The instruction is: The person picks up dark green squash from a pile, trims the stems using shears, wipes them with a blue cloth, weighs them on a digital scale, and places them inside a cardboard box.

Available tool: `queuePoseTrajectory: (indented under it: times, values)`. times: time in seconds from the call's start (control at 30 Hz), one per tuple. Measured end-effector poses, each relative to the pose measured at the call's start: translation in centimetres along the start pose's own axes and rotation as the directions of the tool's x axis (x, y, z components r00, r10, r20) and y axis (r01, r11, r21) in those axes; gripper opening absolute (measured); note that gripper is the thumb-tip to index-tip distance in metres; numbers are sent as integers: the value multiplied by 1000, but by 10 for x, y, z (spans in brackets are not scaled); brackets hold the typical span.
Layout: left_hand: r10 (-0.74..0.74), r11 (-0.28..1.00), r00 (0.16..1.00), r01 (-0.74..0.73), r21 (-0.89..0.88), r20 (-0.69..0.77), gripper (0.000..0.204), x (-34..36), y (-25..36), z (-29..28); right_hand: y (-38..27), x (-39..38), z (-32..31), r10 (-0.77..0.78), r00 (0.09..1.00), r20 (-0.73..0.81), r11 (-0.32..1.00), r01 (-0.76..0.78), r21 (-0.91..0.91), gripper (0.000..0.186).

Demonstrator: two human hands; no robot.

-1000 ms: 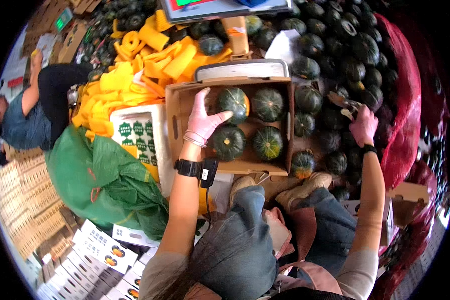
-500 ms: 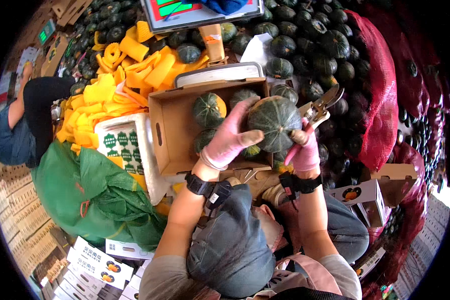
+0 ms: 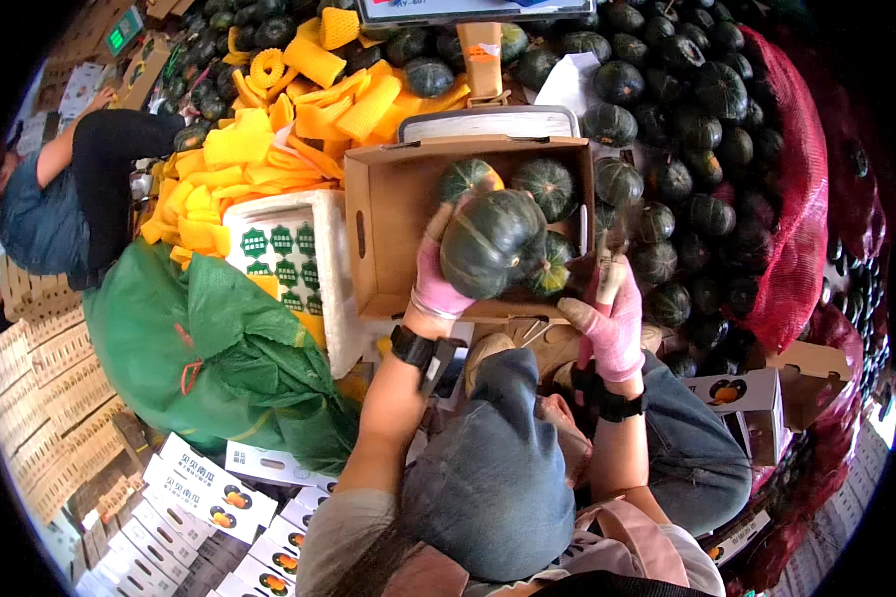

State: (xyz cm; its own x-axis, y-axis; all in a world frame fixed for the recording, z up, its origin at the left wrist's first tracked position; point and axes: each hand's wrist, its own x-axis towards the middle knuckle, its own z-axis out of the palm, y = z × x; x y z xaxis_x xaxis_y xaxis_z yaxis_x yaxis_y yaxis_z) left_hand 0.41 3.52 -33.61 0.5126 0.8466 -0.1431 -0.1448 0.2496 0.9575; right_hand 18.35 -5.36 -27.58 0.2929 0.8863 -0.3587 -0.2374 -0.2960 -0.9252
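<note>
My left hand point(image 3: 432, 282), in a pink glove, grips a dark green pumpkin point(image 3: 490, 247) from its left side and holds it over an open brown cardboard box point(image 3: 366, 294). Other green pumpkins point(image 3: 545, 187) lie inside the box, partly covered by the held one. My right hand point(image 3: 615, 333), gloved too, is closed around the light-coloured handles of pruning shears point(image 3: 606, 282), just past the box's right front corner. The blades are blurred and point away from me. A gap separates this hand from the held pumpkin.
A scale point(image 3: 488, 123) stands behind the box. Yellow foam sleeves point(image 3: 239, 149) and a white foam tray of green labels point(image 3: 336, 298) are on the left, above a green sack point(image 3: 199, 348). Pumpkins point(image 3: 719, 90) and a red mesh sack point(image 3: 796, 189) fill the right. Another person point(image 3: 55, 209) sits far left.
My right hand has let go of the pumpkin and drawn away to the right with the shears. The pumpkin has turned in my left hand and moved left over the box.
</note>
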Motion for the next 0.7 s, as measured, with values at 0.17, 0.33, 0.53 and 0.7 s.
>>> queuePoseTrajectory:
  times: [0.17,0.33,0.53,0.7]
  values:
    - [-172,500,983,143,-854,64,83,-5,2,-15,28,1,-37,-36,995,-95,981,17,-191,49]
    - [-94,250,994,78,-965,56,93,-15,7,-61,31,-9,-57,155,920,-360,982,-103,158,27]
    - [377,656,832,70,751,-407,60,10,-7,-95,34,-4,-70,37,908,-417,999,-21,44,30]
    - [509,220,810,203,954,-290,45,11,-36,-97,31,-6,-73,158,859,-486,986,-115,118,25]
